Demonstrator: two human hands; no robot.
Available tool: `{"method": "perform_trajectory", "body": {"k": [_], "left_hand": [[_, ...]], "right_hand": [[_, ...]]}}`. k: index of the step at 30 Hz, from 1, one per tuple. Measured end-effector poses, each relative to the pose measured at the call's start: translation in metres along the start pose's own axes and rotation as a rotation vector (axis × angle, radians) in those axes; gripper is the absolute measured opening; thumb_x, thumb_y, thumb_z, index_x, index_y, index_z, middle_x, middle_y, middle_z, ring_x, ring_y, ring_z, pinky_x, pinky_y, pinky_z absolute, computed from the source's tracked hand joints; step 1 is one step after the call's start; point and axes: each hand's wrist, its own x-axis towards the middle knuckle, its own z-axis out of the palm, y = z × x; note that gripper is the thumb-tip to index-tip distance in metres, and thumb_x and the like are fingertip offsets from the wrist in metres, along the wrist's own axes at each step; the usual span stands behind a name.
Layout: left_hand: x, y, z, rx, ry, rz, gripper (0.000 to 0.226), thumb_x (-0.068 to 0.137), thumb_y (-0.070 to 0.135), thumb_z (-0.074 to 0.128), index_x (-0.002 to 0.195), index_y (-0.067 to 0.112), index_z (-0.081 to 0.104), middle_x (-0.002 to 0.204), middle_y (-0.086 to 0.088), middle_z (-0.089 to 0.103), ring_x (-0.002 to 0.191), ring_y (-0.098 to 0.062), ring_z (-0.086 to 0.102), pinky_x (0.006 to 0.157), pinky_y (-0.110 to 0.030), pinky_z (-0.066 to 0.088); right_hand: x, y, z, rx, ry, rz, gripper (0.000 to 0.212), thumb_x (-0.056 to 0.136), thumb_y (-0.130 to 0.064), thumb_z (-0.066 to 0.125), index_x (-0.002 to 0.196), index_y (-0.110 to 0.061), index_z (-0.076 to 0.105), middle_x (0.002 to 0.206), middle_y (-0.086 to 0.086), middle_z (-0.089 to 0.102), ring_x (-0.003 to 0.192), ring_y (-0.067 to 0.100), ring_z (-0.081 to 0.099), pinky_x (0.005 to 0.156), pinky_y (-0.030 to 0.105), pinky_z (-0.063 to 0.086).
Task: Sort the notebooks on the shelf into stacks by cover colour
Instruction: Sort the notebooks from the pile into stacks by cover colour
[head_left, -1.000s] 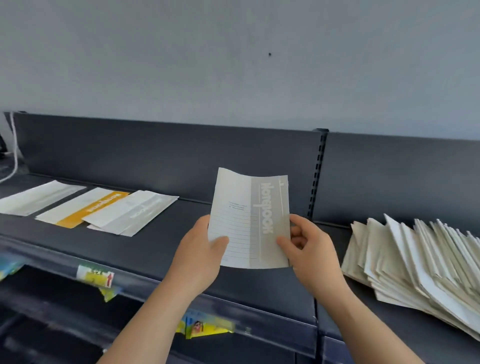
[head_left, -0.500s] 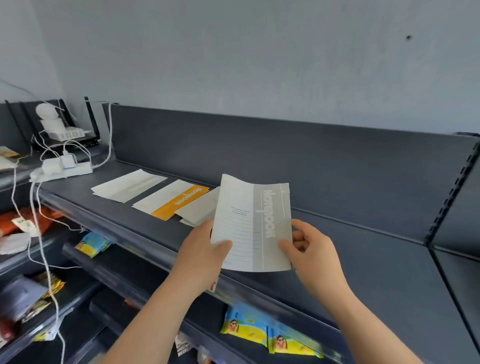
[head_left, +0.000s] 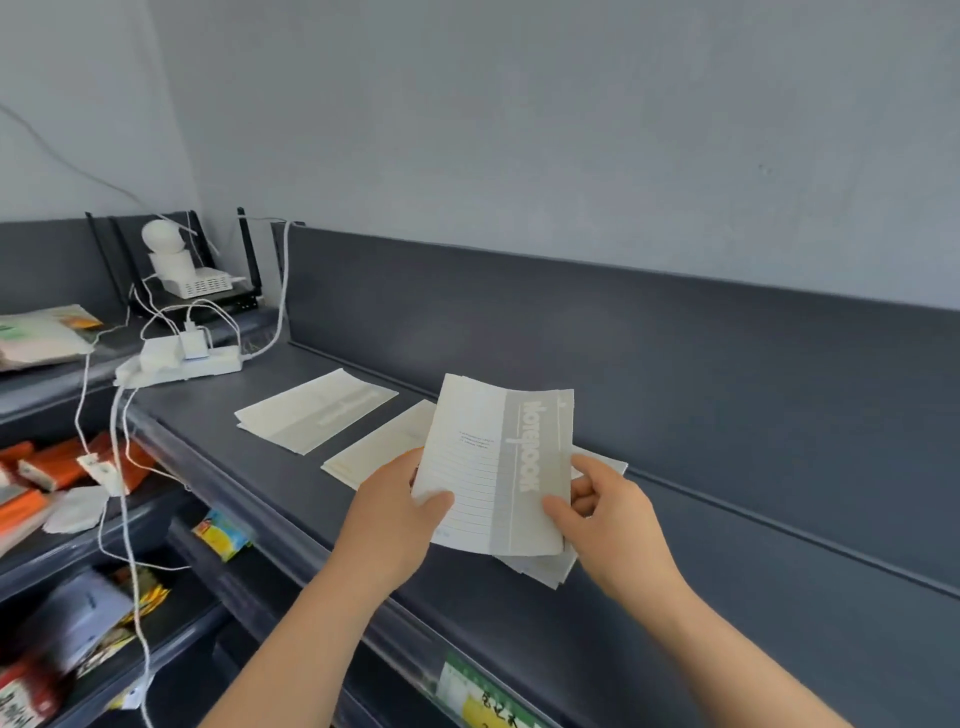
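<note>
Head view: vs 0.5 s ago, grey-striped notebook sits lower, over the rightmost stack & part of mid stack. Left hand & right hand each pinch a lower edge. 3 stacks on dark shelf, 1 notebook held above it. Grey wall behind; power strip at left end.

pwr strip L end of shelf | notebook stacks R of it

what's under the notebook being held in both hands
A pale stack of notebooks lies on the shelf beneath the grey-striped notebook; only its lower and right edges peek out. Its top cover, and part of the neighbouring notebook, are hidden.
</note>
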Motion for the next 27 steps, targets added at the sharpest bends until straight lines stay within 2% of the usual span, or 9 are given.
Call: {"method": "perform_trajectory", "body": {"k": [4, 9, 14, 18, 21, 24, 27], "left_hand": [[0.029, -0.026, -0.016, 0.017, 0.026, -0.023, 0.028, 0.092, 0.020, 0.057, 0.118, 0.029, 0.059, 0.110, 0.016, 0.064, 0.097, -0.004, 0.058, 0.068, -0.010, 0.041], [0.062, -0.060, -0.038, 0.013, 0.039, -0.022, 0.027, 0.091, 0.017, 0.055, 0.115, 0.030, 0.060, 0.108, 0.017, 0.064, 0.095, -0.002, 0.058, 0.065, -0.010, 0.040], [0.101, -0.099, -0.063, 0.004, 0.005, -0.016, 0.033, 0.092, 0.019, 0.056, 0.124, 0.027, 0.057, 0.117, 0.013, 0.063, 0.105, -0.008, 0.058, 0.083, -0.023, 0.047], [0.132, -0.131, -0.091, -0.007, -0.049, 0.026, 0.033, 0.091, 0.018, 0.057, 0.122, 0.029, 0.058, 0.112, 0.015, 0.064, 0.101, -0.005, 0.057, 0.079, -0.018, 0.044], [0.155, -0.156, -0.112, 0.004, -0.092, 0.056, 0.031, 0.091, 0.020, 0.057, 0.120, 0.031, 0.058, 0.110, 0.016, 0.063, 0.098, -0.001, 0.056, 0.075, -0.013, 0.042], [0.174, -0.177, -0.132, 0.029, -0.136, 0.079, 0.028, 0.092, 0.022, 0.057, 0.119, 0.030, 0.057, 0.110, 0.014, 0.062, 0.096, -0.001, 0.055, 0.073, -0.013, 0.041], [0.189, -0.194, -0.148, 0.090, -0.157, 0.111, 0.029, 0.092, 0.024, 0.056, 0.121, 0.030, 0.055, 0.110, 0.012, 0.059, 0.096, -0.005, 0.053, 0.076, -0.019, 0.040]], "right_hand": [[0.032, -0.010, 0.028, -0.012, -0.049, -0.015, 0.031, 0.087, -0.023, 0.062, 0.111, -0.040, 0.051, 0.077, -0.012, 0.060, 0.065, 0.002, 0.057, 0.057, 0.012, 0.044], [0.065, -0.024, 0.065, -0.064, -0.051, -0.041, 0.028, 0.087, -0.024, 0.062, 0.111, -0.036, 0.055, 0.076, -0.012, 0.060, 0.065, -0.001, 0.057, 0.054, 0.010, 0.043], [0.096, -0.039, 0.112, -0.111, -0.026, -0.035, 0.030, 0.087, -0.023, 0.062, 0.115, -0.034, 0.056, 0.077, -0.014, 0.060, 0.066, -0.001, 0.058, 0.053, 0.010, 0.043], [0.115, -0.055, 0.153, -0.122, 0.001, 0.012, 0.032, 0.088, -0.022, 0.061, 0.117, -0.032, 0.055, 0.078, -0.012, 0.060, 0.068, 0.003, 0.059, 0.058, 0.016, 0.047], [0.125, -0.069, 0.184, -0.125, 0.032, 0.059, 0.035, 0.088, -0.024, 0.062, 0.121, -0.033, 0.053, 0.076, -0.013, 0.059, 0.065, -0.001, 0.057, 0.055, 0.012, 0.044], [0.133, -0.082, 0.212, -0.140, 0.059, 0.103, 0.040, 0.088, -0.024, 0.061, 0.126, -0.030, 0.052, 0.076, -0.014, 0.060, 0.066, -0.001, 0.057, 0.053, 0.012, 0.042], [0.136, -0.093, 0.236, -0.165, 0.085, 0.151, 0.038, 0.090, -0.026, 0.059, 0.127, -0.028, 0.050, 0.079, -0.016, 0.058, 0.070, 0.000, 0.056, 0.052, 0.011, 0.040]]}}
